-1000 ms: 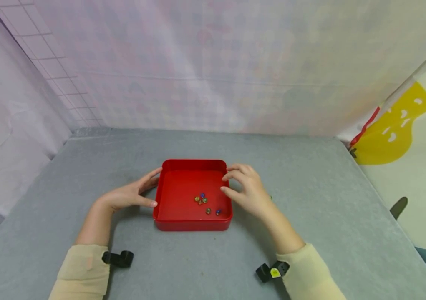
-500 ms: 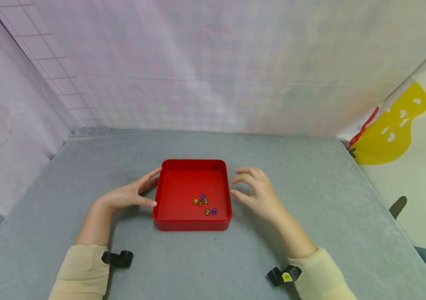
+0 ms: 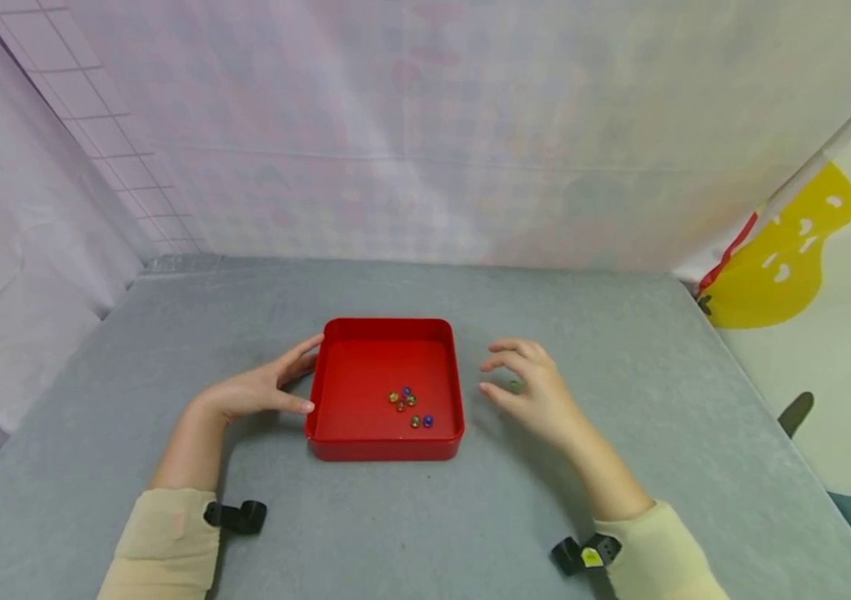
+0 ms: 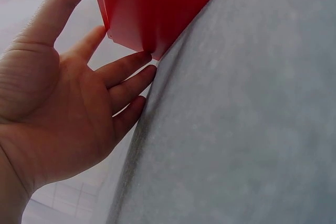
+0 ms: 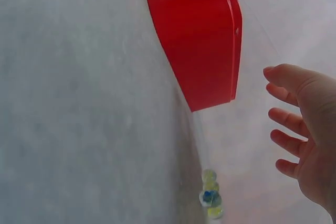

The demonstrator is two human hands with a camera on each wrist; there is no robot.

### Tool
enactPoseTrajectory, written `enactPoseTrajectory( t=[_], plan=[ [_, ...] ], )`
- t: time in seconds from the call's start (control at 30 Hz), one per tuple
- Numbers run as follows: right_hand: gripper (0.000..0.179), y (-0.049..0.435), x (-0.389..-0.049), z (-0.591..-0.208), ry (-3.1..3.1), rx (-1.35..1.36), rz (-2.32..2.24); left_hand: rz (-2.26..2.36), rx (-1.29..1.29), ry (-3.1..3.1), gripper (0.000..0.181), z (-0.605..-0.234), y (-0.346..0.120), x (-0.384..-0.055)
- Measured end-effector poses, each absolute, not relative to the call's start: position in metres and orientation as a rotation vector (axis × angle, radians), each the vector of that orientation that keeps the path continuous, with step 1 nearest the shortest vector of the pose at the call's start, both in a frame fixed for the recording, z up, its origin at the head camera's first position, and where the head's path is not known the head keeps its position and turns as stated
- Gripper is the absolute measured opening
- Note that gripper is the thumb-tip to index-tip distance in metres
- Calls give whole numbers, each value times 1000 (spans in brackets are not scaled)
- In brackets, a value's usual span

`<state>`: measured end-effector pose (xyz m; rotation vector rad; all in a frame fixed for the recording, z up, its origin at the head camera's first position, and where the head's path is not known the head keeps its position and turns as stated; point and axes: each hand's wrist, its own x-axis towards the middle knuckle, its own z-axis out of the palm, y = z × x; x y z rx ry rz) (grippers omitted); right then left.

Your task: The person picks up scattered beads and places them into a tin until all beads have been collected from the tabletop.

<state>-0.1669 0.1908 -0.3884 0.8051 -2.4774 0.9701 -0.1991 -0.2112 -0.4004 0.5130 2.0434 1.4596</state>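
A square red tray point(image 3: 385, 450) stands on the grey table, with several small glass marbles point(image 3: 411, 401) lying towards its front right. My left hand point(image 3: 263, 393) rests against the tray's left side, thumb and fingers spread and fairly straight; its fingertips touch the wall in the left wrist view. To the right of the tray, my right hand point(image 3: 533, 392) hovers with loosely bent fingers and nothing visible between them. A green marble point(image 3: 515, 386) shows between its thumb and fingers, apparently on the table beneath. In the right wrist view, several marbles point(image 5: 210, 199) sit clustered below that hand.
The grey cloth-covered table point(image 3: 365, 533) reaches back to a pale patterned curtain point(image 3: 410, 167). Another white sheet with a yellow printed shape point(image 3: 778, 267) hangs at the right. Black wrist cameras are strapped over both beige sleeves point(image 3: 170, 533).
My right hand has moved rightwards from above the tray's right rim to over the table. Inside the tray, a blue marble has rolled slightly left. The left hand has stayed put.
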Motion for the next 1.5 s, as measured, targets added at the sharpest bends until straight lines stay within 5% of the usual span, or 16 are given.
enactPoseTrajectory(
  t=[1.5],
  plan=[
    [16, 251, -168, -412, -2724, 575, 971, 1452, 495, 2043, 96, -402, -211, -199]
  ],
)
